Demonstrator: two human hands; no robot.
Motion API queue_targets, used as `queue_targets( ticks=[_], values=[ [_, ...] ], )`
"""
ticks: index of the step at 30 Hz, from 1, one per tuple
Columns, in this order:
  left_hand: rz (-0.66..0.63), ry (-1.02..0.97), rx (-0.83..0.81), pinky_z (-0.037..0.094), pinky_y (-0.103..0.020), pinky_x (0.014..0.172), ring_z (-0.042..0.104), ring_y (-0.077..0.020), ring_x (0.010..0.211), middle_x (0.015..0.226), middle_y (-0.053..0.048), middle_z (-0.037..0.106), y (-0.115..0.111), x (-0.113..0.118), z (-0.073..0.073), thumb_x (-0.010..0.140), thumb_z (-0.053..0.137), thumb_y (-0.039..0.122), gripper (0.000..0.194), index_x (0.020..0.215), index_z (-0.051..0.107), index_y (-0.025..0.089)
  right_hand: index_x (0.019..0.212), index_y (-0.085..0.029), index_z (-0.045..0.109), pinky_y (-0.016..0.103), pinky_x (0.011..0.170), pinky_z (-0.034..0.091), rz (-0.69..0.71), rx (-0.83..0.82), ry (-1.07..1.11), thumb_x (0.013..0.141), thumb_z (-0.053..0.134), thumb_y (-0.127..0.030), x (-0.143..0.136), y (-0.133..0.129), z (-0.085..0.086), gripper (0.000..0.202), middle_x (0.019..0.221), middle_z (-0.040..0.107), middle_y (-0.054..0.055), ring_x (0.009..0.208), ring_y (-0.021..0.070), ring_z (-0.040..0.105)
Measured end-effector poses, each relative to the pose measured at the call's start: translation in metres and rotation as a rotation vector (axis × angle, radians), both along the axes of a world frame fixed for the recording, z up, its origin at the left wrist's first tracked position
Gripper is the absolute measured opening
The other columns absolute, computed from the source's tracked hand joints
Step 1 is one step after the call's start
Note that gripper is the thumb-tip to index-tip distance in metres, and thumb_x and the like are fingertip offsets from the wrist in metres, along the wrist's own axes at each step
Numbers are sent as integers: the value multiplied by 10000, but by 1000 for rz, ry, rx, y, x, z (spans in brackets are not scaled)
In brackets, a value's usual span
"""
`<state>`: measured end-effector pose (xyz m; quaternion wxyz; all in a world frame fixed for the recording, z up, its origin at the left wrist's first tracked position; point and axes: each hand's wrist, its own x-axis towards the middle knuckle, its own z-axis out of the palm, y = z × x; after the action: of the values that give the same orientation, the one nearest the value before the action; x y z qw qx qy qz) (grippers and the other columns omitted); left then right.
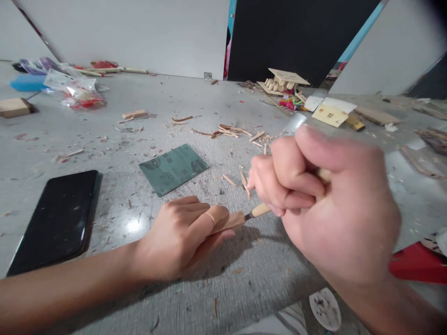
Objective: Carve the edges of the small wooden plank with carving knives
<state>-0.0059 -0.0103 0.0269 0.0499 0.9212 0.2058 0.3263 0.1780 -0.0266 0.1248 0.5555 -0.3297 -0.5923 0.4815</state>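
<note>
My left hand point(190, 232) presses a small piece of wood point(234, 221) against the grey work surface, fingers closed around it and a ring on one finger. Wrapped in a fist, my right hand point(324, 200) grips the pale wooden handle of a carving tool point(260, 210). The tool's short metal shank meets the right end of the wood; the cutting edge itself cannot be made out. Beyond my left hand lies a green sheet of sandpaper point(173, 169) with dark printing on its back.
A black phone point(56, 218) lies to the left. Wood shavings point(230, 131) are scattered beyond the sandpaper. Plastic packets point(82, 95) sit at the back left, a small stick-built wooden model point(281, 83) at the back right. A red object point(419, 263) is at the right edge.
</note>
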Motion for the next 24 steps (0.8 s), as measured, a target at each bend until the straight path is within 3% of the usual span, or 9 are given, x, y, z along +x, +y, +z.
queue_targets(
  ticks=[6,10,15,17,19,21,24],
  values=[
    [3,7,-59,344,-297,556,451,-128,528,653,49,528,-2,-1,1,1013,502,207,71,973,533,157,517,-183,213,343,509,294,-87,-60,-75,923,425,-328,3,-10,4,480,467,199,-21,460,131,278],
    [13,19,-137,337,-298,561,440,-124,536,642,45,512,-1,-2,3,1017,479,214,150,884,533,169,511,-172,192,328,491,284,-43,-91,-57,940,557,-445,1,-9,4,626,462,196,-28,462,114,250],
    [129,40,-293,364,-250,536,504,-110,573,700,25,576,11,-3,2,1056,430,317,249,927,571,158,581,-181,220,333,545,277,40,19,-19,1003,364,-189,4,-1,-3,445,535,214,-25,509,121,232],
    [187,73,-342,398,-244,572,534,-117,625,728,12,583,17,-3,0,1063,414,340,301,886,578,160,576,-179,212,331,538,251,23,57,33,1012,326,-178,7,4,-5,451,535,203,-25,496,116,226],
    [231,113,-355,447,-295,693,574,-170,781,842,-30,622,21,-1,-3,1051,440,371,303,909,605,160,566,-181,212,330,529,234,22,55,52,1028,343,-238,10,8,-8,483,533,189,-27,488,114,230],
    [258,167,-334,442,-410,836,558,-260,983,1059,-89,641,21,1,-4,1011,500,446,313,1059,622,161,574,-189,222,334,536,237,62,46,56,1027,380,-289,12,13,-14,490,546,203,-27,504,120,248],
    [254,313,-303,381,-516,893,512,-333,1054,1166,-132,596,13,4,0,905,537,665,575,1153,595,150,611,-198,233,332,555,252,198,35,93,1040,387,-318,13,21,-29,471,575,219,-30,536,125,266]
  ],
)
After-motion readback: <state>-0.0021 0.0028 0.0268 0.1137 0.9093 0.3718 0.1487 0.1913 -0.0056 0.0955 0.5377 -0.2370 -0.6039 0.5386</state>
